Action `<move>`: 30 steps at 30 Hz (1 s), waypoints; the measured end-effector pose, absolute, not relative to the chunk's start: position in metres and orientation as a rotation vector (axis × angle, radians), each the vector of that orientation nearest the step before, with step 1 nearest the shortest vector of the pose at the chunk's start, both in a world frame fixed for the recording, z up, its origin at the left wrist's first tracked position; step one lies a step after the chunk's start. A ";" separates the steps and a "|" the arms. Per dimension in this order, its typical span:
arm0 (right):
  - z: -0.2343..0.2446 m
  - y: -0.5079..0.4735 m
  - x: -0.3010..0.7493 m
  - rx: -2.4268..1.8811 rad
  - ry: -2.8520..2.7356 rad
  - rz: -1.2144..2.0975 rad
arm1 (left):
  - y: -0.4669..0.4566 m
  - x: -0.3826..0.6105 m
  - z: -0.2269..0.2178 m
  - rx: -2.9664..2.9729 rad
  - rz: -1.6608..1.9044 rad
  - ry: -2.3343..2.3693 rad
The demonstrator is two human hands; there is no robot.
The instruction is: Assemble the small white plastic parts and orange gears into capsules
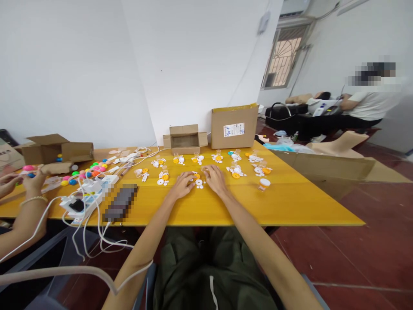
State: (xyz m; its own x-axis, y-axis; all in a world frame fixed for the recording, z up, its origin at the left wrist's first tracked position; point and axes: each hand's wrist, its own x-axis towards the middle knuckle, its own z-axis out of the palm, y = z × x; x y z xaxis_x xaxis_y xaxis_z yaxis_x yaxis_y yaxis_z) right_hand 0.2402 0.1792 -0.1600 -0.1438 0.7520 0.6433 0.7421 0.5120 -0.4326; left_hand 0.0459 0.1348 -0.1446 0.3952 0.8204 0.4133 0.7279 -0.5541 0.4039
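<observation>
on the desk [297,209], a white ring [198,182] lies between the hands: left hand [184,185] at its nine o'clock, right hand [215,178] near three. whether either grip is clamped, i cannot tell. the tub [264,184] stands farther toward three.

bare arms [156,224] stretched forward, hands [183,185] near each other, fingers [187,175] bent
</observation>
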 end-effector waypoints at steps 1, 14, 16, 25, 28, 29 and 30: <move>-0.160 0.178 0.240 -1.233 -1.911 0.017 | 0.134 0.046 -0.144 2.480 0.876 1.398; -0.163 0.203 0.242 -1.171 -2.123 -0.017 | 0.137 0.044 -0.144 2.280 0.841 1.453; -0.162 0.205 0.242 -1.187 -2.165 -0.007 | 0.137 0.045 -0.144 2.283 0.839 1.458; -0.153 0.190 0.241 -1.336 -2.072 0.046 | 0.130 0.050 -0.138 2.259 0.813 1.599; -0.154 0.186 0.241 -1.356 -2.015 0.085 | 0.127 0.052 -0.135 2.254 0.819 1.643; -0.154 0.185 0.241 -1.352 -1.996 0.104 | 0.126 0.052 -0.135 2.258 0.826 1.648; -0.155 0.185 0.242 -1.343 -1.981 0.126 | 0.126 0.053 -0.134 2.267 0.834 1.646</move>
